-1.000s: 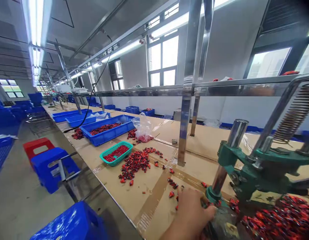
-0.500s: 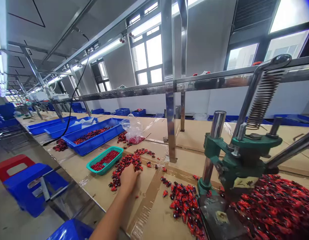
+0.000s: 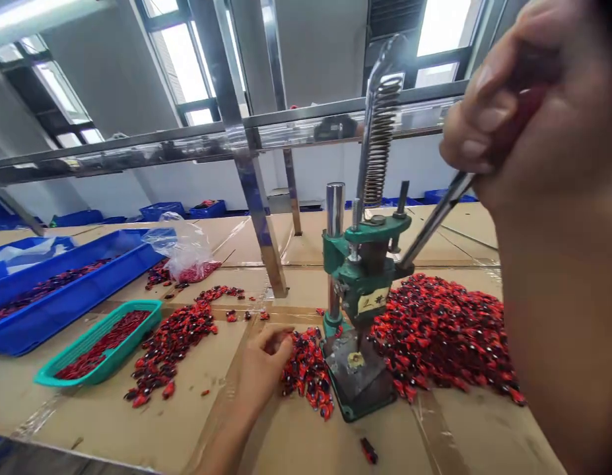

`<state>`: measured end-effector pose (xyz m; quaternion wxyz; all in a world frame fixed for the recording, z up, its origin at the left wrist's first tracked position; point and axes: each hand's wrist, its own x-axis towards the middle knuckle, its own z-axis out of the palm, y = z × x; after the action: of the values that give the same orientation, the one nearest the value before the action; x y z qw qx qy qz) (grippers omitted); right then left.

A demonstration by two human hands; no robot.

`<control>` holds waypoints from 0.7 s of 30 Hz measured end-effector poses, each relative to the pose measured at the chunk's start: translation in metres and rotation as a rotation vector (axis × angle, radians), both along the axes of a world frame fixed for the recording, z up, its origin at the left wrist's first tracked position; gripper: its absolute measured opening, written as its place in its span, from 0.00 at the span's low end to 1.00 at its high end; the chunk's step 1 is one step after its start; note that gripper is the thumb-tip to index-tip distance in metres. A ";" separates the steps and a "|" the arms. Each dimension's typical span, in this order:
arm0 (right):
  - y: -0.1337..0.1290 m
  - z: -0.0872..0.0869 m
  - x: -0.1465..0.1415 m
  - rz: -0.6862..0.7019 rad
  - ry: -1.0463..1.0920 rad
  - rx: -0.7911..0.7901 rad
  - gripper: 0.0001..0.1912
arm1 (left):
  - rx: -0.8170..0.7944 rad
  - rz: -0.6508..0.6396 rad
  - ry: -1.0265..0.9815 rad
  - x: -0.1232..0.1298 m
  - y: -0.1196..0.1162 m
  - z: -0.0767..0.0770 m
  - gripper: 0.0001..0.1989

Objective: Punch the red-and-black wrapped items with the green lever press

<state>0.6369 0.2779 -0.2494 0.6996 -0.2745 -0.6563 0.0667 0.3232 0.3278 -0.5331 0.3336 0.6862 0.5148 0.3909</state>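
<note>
Cardboard-topped bench, factory windows behind: your right hand closed round lever of green hand press; left hand half-curled, fingers at small heap of red-black pieces beside press base, within easy reach, any hold unclear.

Blue crates sit along the wall below windows.

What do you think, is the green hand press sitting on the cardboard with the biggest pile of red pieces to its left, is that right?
Not quite: the biggest pile of red pieces lies to the right of the green hand press, not its left, as the head view shows. The press does sit on the cardboard.
</note>
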 end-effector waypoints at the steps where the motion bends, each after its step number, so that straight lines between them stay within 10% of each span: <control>1: -0.007 -0.003 -0.001 -0.021 0.004 -0.034 0.19 | -0.034 -0.052 -0.125 0.024 -0.009 -0.007 0.15; 5: -0.039 -0.030 0.002 -0.107 -0.080 -0.199 0.26 | -0.082 -0.173 -0.249 0.086 -0.034 -0.032 0.14; 9: -0.056 -0.045 0.013 -0.145 -0.066 -0.286 0.29 | 0.083 -0.218 -0.023 0.094 -0.037 -0.033 0.12; 15: -0.030 -0.011 -0.004 -0.164 -0.040 -0.311 0.23 | 0.337 -0.219 0.184 0.087 -0.030 -0.022 0.08; 21: -0.010 0.004 -0.021 0.076 0.045 0.080 0.13 | 0.363 -0.301 0.164 0.091 -0.025 -0.026 0.08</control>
<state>0.6154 0.2681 -0.2457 0.7218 -0.2196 -0.6523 0.0729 0.4143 0.3031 -0.5590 0.2165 0.8333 0.3536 0.3657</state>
